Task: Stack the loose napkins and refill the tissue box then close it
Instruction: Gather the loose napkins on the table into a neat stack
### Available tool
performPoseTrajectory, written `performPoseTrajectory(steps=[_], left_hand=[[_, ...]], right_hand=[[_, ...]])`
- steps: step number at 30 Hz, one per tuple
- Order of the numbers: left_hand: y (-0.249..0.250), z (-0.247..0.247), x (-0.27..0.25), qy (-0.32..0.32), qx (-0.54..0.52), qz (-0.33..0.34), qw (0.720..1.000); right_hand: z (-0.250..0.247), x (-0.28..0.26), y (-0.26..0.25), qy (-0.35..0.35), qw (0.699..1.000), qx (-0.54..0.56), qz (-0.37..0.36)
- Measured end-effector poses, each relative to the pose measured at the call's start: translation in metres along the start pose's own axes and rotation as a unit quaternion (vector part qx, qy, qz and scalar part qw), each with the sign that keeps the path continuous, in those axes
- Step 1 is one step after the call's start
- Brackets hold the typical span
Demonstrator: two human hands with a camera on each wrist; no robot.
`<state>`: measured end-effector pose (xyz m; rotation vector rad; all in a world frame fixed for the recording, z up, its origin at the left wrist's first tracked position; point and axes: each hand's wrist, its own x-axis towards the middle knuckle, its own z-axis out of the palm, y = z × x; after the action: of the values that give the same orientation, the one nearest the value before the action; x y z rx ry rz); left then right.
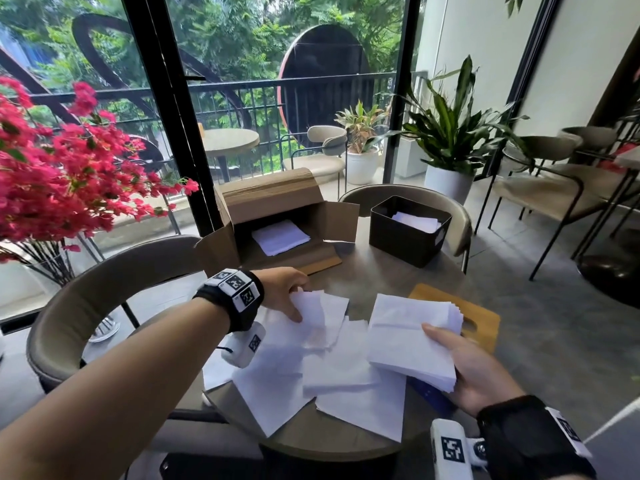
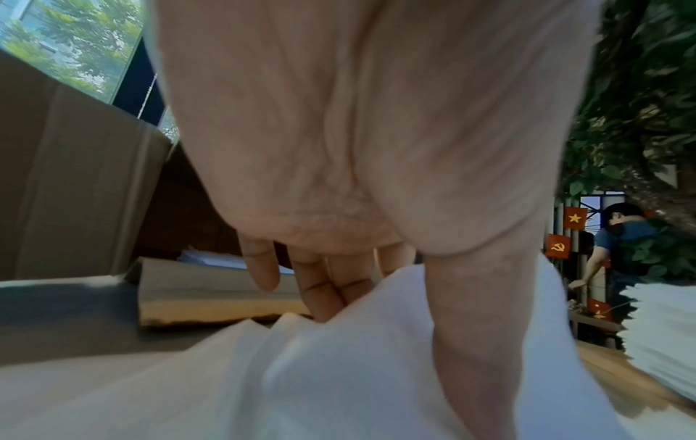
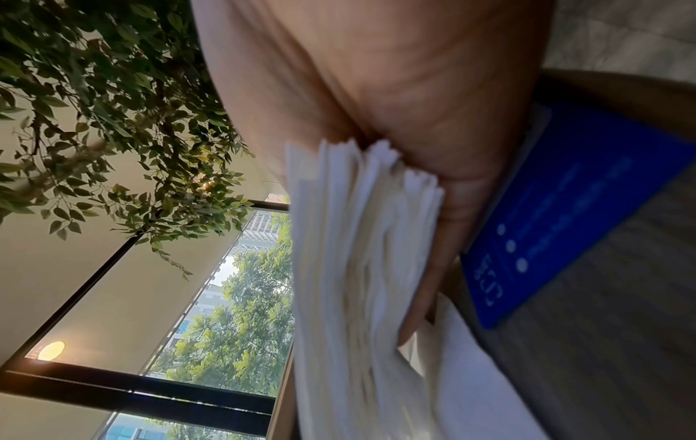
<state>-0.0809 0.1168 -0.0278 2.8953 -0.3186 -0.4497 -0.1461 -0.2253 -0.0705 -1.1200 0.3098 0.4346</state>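
Several loose white paper napkins (image 1: 346, 368) lay at table centre. Left hand (image 1: 287, 292) pinched one at 10 o'clock. Right hand (image 1: 474, 372) gripped thick white napkin stack (image 1: 412, 337) at 3 o'clock. Black open tissue box (image 1: 408, 230) stood at 1 o'clock.

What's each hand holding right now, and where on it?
Right hand grips the napkin stack by its near right corner. Left hand pinches a loose napkin at its far left edge.
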Motion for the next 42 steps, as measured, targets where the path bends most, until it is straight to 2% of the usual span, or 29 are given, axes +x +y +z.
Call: performPoseTrajectory(steps=[4, 6, 7, 8, 9, 11, 13, 14, 15, 17, 18, 20, 22, 25, 27, 30, 38, 42], left_hand=[[-0.002, -0.006, -0.009, 0.024, -0.043, 0.000, 0.999], [-0.001, -0.011, -0.018, 0.037, -0.126, 0.004, 0.991], [0.001, -0.014, -0.025, 0.042, -0.199, 0.007, 0.979], [0.004, -0.016, -0.032, 0.046, -0.294, 0.012, 0.955], [0.009, -0.017, -0.038, 0.058, -0.396, 0.015, 0.916], [0.022, -0.016, -0.050, 0.097, -0.561, 0.003, 0.822], [0.039, -0.013, -0.061, 0.114, -0.666, 0.008, 0.737], [0.051, -0.010, -0.064, 0.107, -0.703, 0.017, 0.703], [0.062, -0.006, -0.067, 0.101, -0.727, 0.023, 0.679], [0.086, 0.003, -0.067, 0.102, -0.743, 0.018, 0.661], [0.098, 0.008, -0.064, 0.103, -0.742, 0.016, 0.663], [0.122, 0.017, -0.056, 0.103, -0.716, 0.021, 0.690], [0.142, 0.025, -0.046, 0.124, -0.656, 0.015, 0.744], [0.151, 0.038, -0.028, 0.191, -0.493, -0.008, 0.849], [0.148, 0.044, -0.021, 0.207, -0.412, -0.013, 0.887], [0.148, 0.053, -0.016, 0.221, -0.363, -0.015, 0.905], [0.166, 0.057, -0.013, 0.237, -0.375, -0.031, 0.896], [0.171, 0.060, -0.011, 0.256, -0.328, -0.041, 0.908]], right_hand=[[0.001, -0.001, -0.001, -0.005, 1.000, -0.002, 0.003], [0.002, -0.002, -0.001, -0.004, 1.000, -0.006, 0.004], [0.002, -0.002, -0.001, -0.001, 1.000, -0.006, 0.004], [0.003, -0.002, -0.001, 0.002, 1.000, -0.005, 0.003], [0.004, -0.003, -0.001, 0.002, 1.000, -0.003, 0.003], [0.006, -0.005, -0.001, 0.002, 1.000, 0.000, 0.002], [0.008, -0.005, -0.001, 0.008, 1.000, -0.006, 0.003], [0.008, -0.005, -0.002, 0.012, 1.000, -0.010, 0.002], [0.008, -0.005, -0.002, 0.013, 1.000, -0.013, 0.003], [0.009, -0.006, -0.003, 0.005, 1.000, -0.013, 0.004], [0.009, -0.007, -0.004, -0.002, 1.000, -0.008, 0.005], [0.007, -0.003, -0.003, -0.008, 1.000, 0.007, 0.005], [0.008, 0.001, 0.000, -0.017, 1.000, 0.009, 0.004], [0.012, -0.003, -0.001, -0.034, 0.999, 0.024, 0.011], [0.014, -0.009, -0.006, -0.029, 0.999, 0.041, 0.019], [0.014, -0.013, -0.008, -0.026, 0.996, 0.078, 0.032], [0.016, -0.024, -0.014, -0.037, 0.997, 0.063, 0.029], [0.011, -0.017, -0.009, -0.036, 0.998, 0.052, 0.028]])
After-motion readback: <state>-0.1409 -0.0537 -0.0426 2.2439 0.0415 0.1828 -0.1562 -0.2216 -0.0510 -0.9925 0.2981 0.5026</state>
